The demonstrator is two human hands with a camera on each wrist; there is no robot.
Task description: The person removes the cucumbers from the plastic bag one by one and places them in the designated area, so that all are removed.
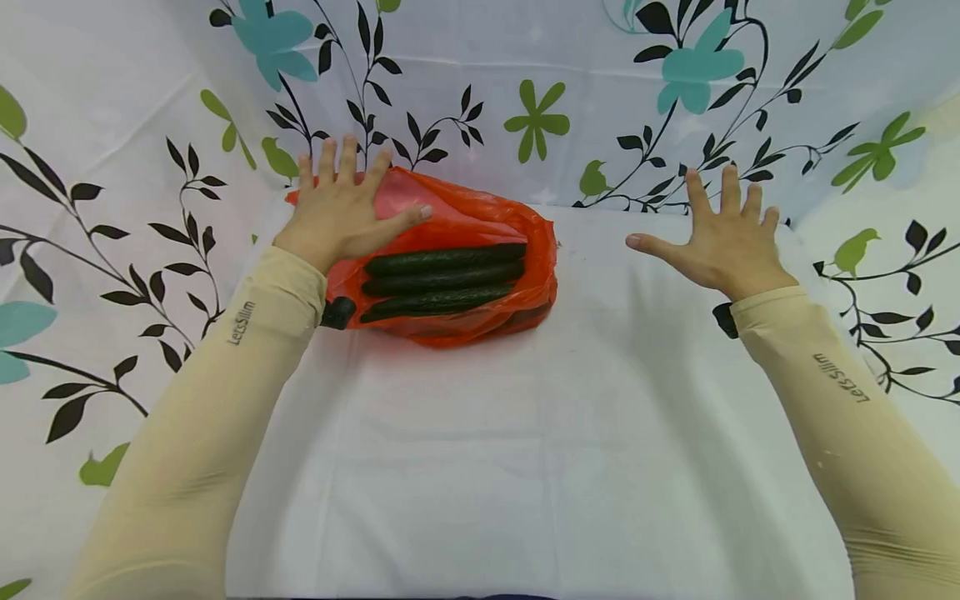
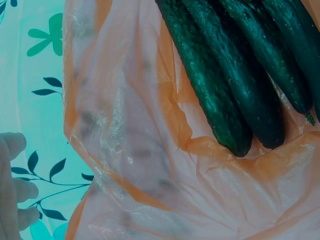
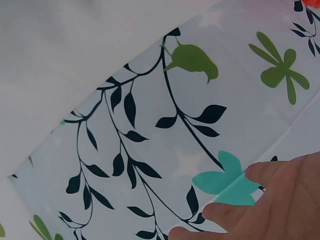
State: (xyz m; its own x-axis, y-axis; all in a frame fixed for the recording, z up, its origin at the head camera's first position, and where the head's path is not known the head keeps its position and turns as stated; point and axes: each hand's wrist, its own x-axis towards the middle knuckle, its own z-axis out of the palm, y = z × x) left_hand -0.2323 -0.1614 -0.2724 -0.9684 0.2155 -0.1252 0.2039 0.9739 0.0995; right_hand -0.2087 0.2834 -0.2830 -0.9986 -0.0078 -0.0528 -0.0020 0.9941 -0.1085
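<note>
An orange-red plastic bag [image 1: 450,333] lies on the white table, its mouth spread wide. Several dark green cucumbers [image 1: 442,279] lie side by side inside it; the left wrist view shows the ends of the cucumbers [image 2: 220,100] against the thin film of the bag [image 2: 135,165]. My left hand [image 1: 341,212] is over the bag's left end, fingers spread; whether it touches the film I cannot tell. To the right of the bag, apart from it, my right hand [image 1: 723,242] has its fingers spread and holds nothing. Part of the right hand [image 3: 280,200] shows in its wrist view.
A white table surface [image 1: 450,467] stretches in front of the bag. Cloth printed with leaves, birds and flowers [image 1: 536,121] covers the back and both sides. Dark straps [image 1: 726,320] sit at the wrists, below beige sleeves [image 1: 810,367].
</note>
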